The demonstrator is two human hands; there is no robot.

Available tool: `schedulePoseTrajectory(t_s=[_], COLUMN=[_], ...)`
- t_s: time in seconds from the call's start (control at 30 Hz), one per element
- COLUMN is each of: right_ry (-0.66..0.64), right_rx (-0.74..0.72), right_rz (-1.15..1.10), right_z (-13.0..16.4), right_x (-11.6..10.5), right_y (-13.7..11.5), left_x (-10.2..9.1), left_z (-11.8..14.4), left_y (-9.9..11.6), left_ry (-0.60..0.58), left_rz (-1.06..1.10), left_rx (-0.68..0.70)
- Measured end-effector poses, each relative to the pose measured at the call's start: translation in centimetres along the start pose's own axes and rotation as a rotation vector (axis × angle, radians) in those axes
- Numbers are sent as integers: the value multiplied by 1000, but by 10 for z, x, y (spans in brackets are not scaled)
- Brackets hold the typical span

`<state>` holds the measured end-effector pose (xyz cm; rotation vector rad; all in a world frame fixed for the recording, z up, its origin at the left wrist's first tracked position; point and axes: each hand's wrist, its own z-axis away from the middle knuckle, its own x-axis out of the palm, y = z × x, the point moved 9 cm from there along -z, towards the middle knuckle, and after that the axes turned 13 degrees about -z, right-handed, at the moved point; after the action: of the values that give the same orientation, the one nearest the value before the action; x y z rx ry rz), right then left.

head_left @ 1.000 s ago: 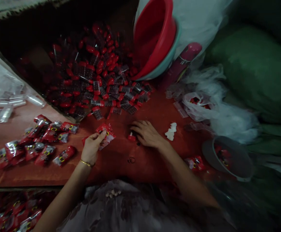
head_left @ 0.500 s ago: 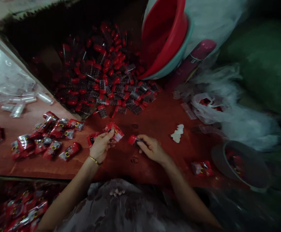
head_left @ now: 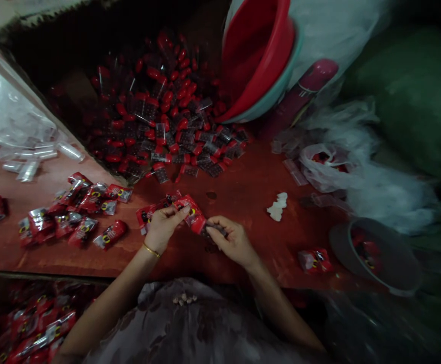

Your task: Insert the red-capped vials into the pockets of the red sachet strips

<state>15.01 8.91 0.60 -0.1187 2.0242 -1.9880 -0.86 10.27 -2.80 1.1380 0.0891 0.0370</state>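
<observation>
My left hand (head_left: pixel 163 227) pinches a red printed plastic sleeve (head_left: pixel 193 212) between thumb and fingers; more red sleeves (head_left: pixel 144 216) stick out on the far side of that hand. My right hand (head_left: pixel 232 240) is closed on a small clear container (head_left: pixel 215 231) with dark contents. Its red-capped end is hidden at the sleeve's mouth, and how deep it sits inside I cannot tell. Left of my hands lies a pile of red sleeved containers (head_left: pixel 82 232). Beyond them, many red-capped containers (head_left: pixel 163 131) spill out of an open cardboard box (head_left: pixel 106 169).
Clear tubes (head_left: pixel 31 156) lie at the left. Red and teal basins (head_left: pixel 277 76) lean by a purple spray can (head_left: pixel 307 86). A white scrap (head_left: pixel 277 207), a plastic bag (head_left: pixel 391 202) and a grey tub (head_left: pixel 406 273) are at the right. Red packs (head_left: pixel 34 323) fill a space below.
My right hand has brought the container leftward to the sleeve in my left hand. The container's red cap, visible before, is now covered. The sleeve has tilted down toward the right.
</observation>
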Motion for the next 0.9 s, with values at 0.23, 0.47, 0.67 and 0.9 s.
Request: schedulePoseTrajectory(t_s=[0.23, 0.47, 0.67, 0.9], right_ry=[98, 305, 256, 263], right_rx=[68, -95, -101, -49], right_rz=[-172, -42, -23, -115], right_z=[1, -6, -7, -13], right_x=[3, 7, 15, 13], right_y=[14, 6, 10, 7], left_x=[15, 23, 29, 29], left_z=[6, 5, 4, 3], left_y=[-1, -11, -15, -4], left_ry=[-52, 7, -91, -134], left_rz=[137, 392, 425, 310], left_rx=[-50, -47, -88, -9])
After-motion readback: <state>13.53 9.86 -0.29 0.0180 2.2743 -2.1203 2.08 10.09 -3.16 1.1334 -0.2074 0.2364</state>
